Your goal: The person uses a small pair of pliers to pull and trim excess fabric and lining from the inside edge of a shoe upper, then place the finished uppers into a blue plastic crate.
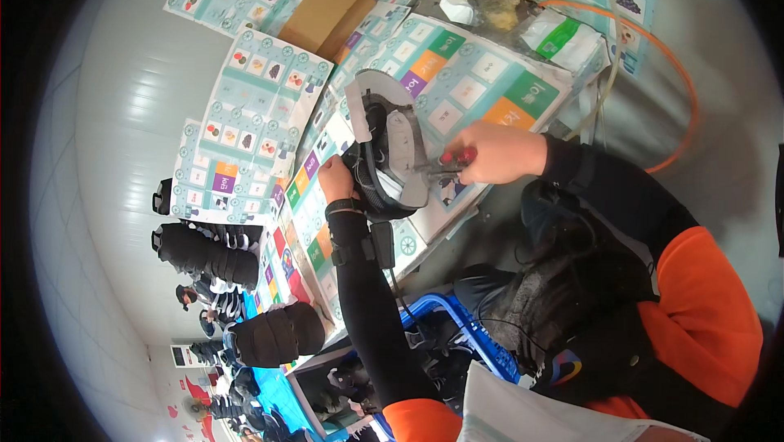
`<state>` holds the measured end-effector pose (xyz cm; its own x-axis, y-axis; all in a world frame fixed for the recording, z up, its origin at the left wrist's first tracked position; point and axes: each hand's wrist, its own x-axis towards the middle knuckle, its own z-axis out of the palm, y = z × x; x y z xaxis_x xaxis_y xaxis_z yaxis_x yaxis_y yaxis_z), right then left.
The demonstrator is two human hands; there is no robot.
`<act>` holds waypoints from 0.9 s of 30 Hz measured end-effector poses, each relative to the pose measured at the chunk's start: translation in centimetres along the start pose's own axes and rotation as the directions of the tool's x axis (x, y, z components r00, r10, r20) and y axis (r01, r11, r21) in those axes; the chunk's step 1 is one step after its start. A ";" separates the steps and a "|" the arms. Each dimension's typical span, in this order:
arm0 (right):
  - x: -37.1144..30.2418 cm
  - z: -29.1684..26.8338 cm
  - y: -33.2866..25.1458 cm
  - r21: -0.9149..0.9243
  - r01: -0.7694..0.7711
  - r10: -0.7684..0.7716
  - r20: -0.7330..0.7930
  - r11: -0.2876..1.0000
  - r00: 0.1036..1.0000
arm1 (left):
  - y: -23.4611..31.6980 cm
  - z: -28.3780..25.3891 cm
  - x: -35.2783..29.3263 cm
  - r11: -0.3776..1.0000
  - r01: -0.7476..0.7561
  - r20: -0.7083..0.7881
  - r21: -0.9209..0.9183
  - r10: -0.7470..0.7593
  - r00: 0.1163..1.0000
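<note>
A black and grey shoe is tipped on the patterned worktop in front of me, with light grey pieces along its sole and edge. My left hand grips the shoe's left side near the lower end, its fingers partly hidden. On the other side, my right hand is closed around a red-handled tool. The tool's thin metal end points left and meets the shoe's right edge, or comes very close. Its exact kind is too small to make out.
Patterned boards stand along the far left, beside an open cardboard box. Stacked black shoe parts lie at left. A blue basket sits below the worktop. An orange hose curves at right. Another person is far left.
</note>
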<state>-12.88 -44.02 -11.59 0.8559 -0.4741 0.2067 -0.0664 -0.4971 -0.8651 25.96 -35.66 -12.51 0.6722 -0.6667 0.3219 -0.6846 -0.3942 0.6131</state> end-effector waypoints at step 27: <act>1.3 -0.6 -2.0 0.098 -0.065 0.068 -0.026 0.993 0.997 | 0.9 -0.2 -1.7 0.216 0.162 0.160 -0.963 -0.028 0.987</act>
<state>-11.96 -44.08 -9.33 0.8355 -0.5258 0.1594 -0.0714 -0.3916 -0.9173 24.26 -34.80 -12.33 0.6373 -0.7481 0.1851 0.2327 0.4157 0.8792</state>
